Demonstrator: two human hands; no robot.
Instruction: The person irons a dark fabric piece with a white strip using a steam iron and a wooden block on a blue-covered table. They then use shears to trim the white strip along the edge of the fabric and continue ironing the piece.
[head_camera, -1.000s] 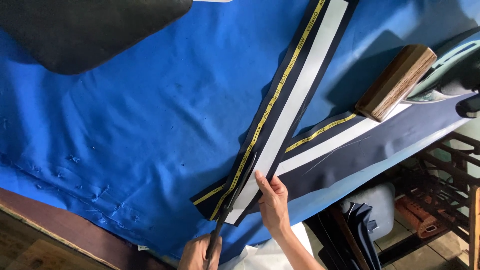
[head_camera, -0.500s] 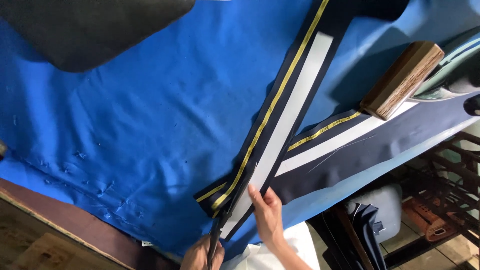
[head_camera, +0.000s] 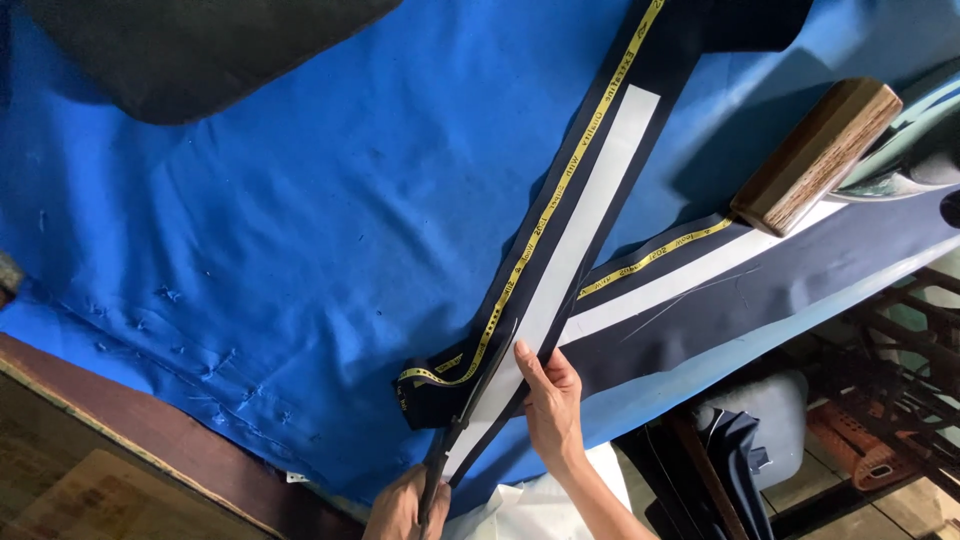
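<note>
Here, the left hand grips dark scissors at the lower edge of a table draped in blue cloth, blades parted along a navy strip backed with white lining. The right hand lies flat, fingers extended, pressing the strip just right of the blades. A yellow tape edges the strip; a wooden block rests beyond.

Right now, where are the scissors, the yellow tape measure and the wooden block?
scissors (head_camera: 470, 410): head view, on the dark blades over the white strip.
yellow tape measure (head_camera: 560, 190): head view, mid-length, along the dark fabric's edge.
wooden block (head_camera: 815, 155): head view, middle of its top face.
</note>
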